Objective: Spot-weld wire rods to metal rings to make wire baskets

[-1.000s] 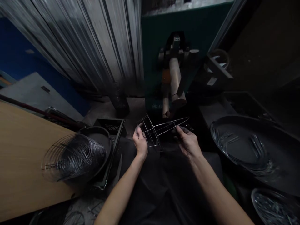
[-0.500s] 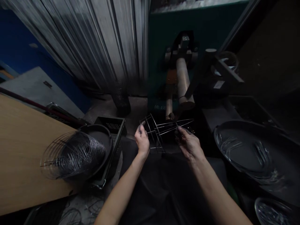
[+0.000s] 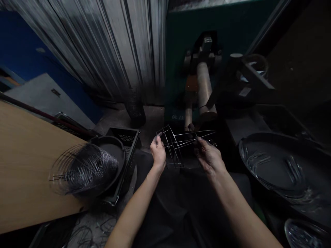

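Note:
A thin metal wire frame [image 3: 176, 150] spans the space between my hands, just in front of a machine's lower rod [image 3: 188, 119]. My left hand [image 3: 158, 150] is closed on the frame's left side, thumb pointing up. On the right, my right hand [image 3: 210, 155] pinches the long wires that stick out from the frame. Its lower fingers are curled and partly in shadow. Above the wires is the machine's thick metal cylinder [image 3: 206, 90]; whether the frame touches the lower rod I cannot tell.
At left, a stack of wire rings [image 3: 89, 168] rests in a dark round pan [image 3: 121, 151] over a black crate [image 3: 134, 137]. Bent wires lie in a large dark basin [image 3: 278, 172] at right. A smaller bowl [image 3: 287, 225] of metal pieces sits below it. The green machine [image 3: 178, 51] stands ahead.
The whole view has shifted slightly, so things appear a little further right. Both hands keep their hold on the wire frame, which is turned very slightly.

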Demonstrator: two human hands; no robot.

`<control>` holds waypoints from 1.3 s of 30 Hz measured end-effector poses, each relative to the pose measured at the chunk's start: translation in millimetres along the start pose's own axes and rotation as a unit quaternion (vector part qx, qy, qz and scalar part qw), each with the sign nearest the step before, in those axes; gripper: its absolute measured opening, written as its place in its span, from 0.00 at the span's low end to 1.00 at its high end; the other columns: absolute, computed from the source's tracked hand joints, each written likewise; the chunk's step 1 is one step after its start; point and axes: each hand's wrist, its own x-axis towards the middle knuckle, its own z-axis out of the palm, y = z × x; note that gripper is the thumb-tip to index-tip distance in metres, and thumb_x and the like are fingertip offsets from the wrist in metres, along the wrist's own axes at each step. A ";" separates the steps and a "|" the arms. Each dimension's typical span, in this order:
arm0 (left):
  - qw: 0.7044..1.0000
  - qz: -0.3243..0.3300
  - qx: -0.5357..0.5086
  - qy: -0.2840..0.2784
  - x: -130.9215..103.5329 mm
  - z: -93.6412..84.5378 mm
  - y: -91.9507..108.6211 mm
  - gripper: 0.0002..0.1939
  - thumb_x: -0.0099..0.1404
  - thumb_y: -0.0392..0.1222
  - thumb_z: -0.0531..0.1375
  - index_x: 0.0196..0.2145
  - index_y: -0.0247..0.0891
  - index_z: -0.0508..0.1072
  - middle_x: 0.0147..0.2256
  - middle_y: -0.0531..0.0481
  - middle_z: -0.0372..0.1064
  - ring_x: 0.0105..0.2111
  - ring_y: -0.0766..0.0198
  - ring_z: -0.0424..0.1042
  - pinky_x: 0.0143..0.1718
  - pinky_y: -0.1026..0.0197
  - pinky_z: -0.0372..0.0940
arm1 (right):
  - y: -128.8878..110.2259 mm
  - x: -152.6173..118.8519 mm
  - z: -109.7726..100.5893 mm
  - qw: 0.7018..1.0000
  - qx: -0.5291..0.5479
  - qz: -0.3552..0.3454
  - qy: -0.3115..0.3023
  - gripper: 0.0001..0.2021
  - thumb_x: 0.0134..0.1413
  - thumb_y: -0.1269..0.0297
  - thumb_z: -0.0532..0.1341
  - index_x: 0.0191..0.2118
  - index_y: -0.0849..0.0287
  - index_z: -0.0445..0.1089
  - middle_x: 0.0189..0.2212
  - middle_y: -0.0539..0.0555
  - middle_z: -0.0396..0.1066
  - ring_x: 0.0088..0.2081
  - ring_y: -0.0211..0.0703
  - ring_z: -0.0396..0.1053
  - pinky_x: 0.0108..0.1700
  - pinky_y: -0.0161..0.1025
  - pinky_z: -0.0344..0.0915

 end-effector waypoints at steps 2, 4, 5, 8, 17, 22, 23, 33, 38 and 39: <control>1.000 -0.018 -0.022 -0.001 -0.3 -0.2 0.9 0.25 0.61 0.55 0.57 0.45 0.32 0.73 0.19 0.60 0.47 0.17 0.75 0.46 0.18 0.68 0.42 | -1.3 -1.4 2.5 1.000 0.006 0.002 0.005 0.12 0.34 0.70 0.73 0.26 0.60 0.70 0.20 0.47 0.70 0.23 0.32 0.69 0.19 0.24 0.63; 0.998 -0.033 -0.046 -0.007 -1.3 -0.1 2.6 0.24 0.61 0.54 0.57 0.46 0.32 0.73 0.19 0.60 0.47 0.17 0.75 0.45 0.18 0.69 0.41 | -3.2 -3.8 4.5 1.000 0.009 0.011 0.013 0.11 0.35 0.71 0.72 0.27 0.61 0.71 0.21 0.47 0.71 0.23 0.31 0.69 0.19 0.23 0.63; 0.998 -0.035 -0.056 -0.012 -1.8 0.2 3.5 0.23 0.61 0.53 0.58 0.46 0.32 0.73 0.19 0.60 0.48 0.17 0.75 0.45 0.17 0.69 0.40 | -4.2 -5.2 4.7 1.000 0.010 0.016 0.015 0.11 0.36 0.71 0.72 0.27 0.61 0.71 0.22 0.47 0.71 0.24 0.31 0.69 0.19 0.23 0.63; 0.996 -0.038 -0.079 -0.018 -1.5 1.8 5.1 0.21 0.61 0.52 0.58 0.45 0.33 0.73 0.19 0.60 0.47 0.17 0.75 0.43 0.17 0.68 0.39 | -6.0 -10.3 0.4 1.000 0.011 0.028 0.009 0.11 0.37 0.68 0.73 0.28 0.61 0.72 0.24 0.48 0.72 0.25 0.31 0.69 0.19 0.23 0.62; 0.994 -0.036 -0.100 -0.017 15.3 8.3 7.9 0.19 0.62 0.48 0.57 0.44 0.29 0.72 0.17 0.62 0.45 0.15 0.76 0.43 0.17 0.69 0.40 | -10.1 -16.1 -23.3 0.999 -0.004 0.027 0.034 0.12 0.34 0.66 0.74 0.28 0.61 0.73 0.23 0.48 0.71 0.23 0.30 0.67 0.20 0.23 0.61; 0.996 -0.039 -0.073 -0.016 21.1 11.7 10.3 0.20 0.63 0.51 0.57 0.43 0.31 0.73 0.17 0.61 0.44 0.16 0.76 0.44 0.17 0.69 0.40 | -9.4 -42.4 -21.4 0.978 -0.170 -0.107 -0.054 0.16 0.36 0.54 0.72 0.27 0.61 0.73 0.22 0.50 0.70 0.22 0.34 0.66 0.20 0.29 0.61; 0.997 -0.037 -0.071 -0.018 21.2 11.0 9.6 0.20 0.63 0.51 0.56 0.43 0.31 0.73 0.17 0.61 0.45 0.16 0.75 0.44 0.17 0.69 0.40 | -9.9 -51.6 -20.0 0.954 -0.238 -0.163 -0.088 0.15 0.40 0.53 0.70 0.28 0.61 0.73 0.23 0.51 0.70 0.23 0.36 0.67 0.22 0.31 0.63; 0.909 0.282 0.178 -0.252 -43.5 -71.8 -52.3 0.18 0.66 0.53 0.51 0.38 0.39 0.75 0.22 0.52 0.64 0.21 0.68 0.61 0.30 0.62 0.61 | -19.2 -39.2 -14.3 0.765 -0.538 -0.282 -0.212 0.14 0.55 0.55 0.57 0.37 0.59 0.74 0.35 0.56 0.75 0.37 0.48 0.73 0.41 0.42 0.68; 0.910 0.270 0.188 -0.253 -38.1 -105.0 -54.2 0.29 0.55 0.66 0.57 0.41 0.40 0.74 0.42 0.41 0.72 0.47 0.53 0.68 0.54 0.49 0.57 | 7.8 -31.5 -56.1 0.855 -0.440 -0.117 -0.248 0.19 0.51 0.46 0.58 0.33 0.60 0.71 0.28 0.54 0.73 0.31 0.43 0.70 0.33 0.37 0.67; 0.954 0.175 0.157 -0.186 -32.3 -105.8 -49.5 0.31 0.57 0.67 0.55 0.43 0.38 0.73 0.44 0.40 0.71 0.48 0.52 0.68 0.54 0.49 0.58 | 16.6 -35.2 -67.7 0.853 -0.441 -0.125 -0.248 0.18 0.52 0.48 0.58 0.33 0.60 0.72 0.29 0.54 0.73 0.32 0.44 0.70 0.34 0.37 0.67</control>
